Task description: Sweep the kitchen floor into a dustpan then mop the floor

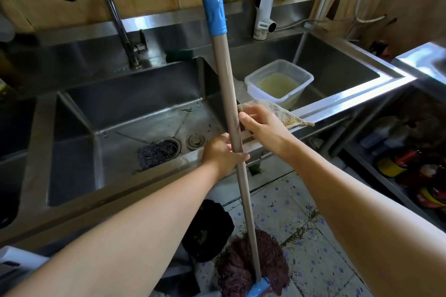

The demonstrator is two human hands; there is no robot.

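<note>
Clearly the long grey-beige mop pole with its blue plastic grip sleeve [228, 94] stands nearly upright before the stainless steel double sink [135, 113], its dark red string head [251, 265] resting on the speckled tiled floor [301, 212]. Judging by looks, the pole is stiff and light, the strings floppy, heavier wet. The left hand [223, 154] wraps the pole mid-shaft, a sensible hold; the right hand [261, 125] touches it just above, fingers loosely curved.
</note>
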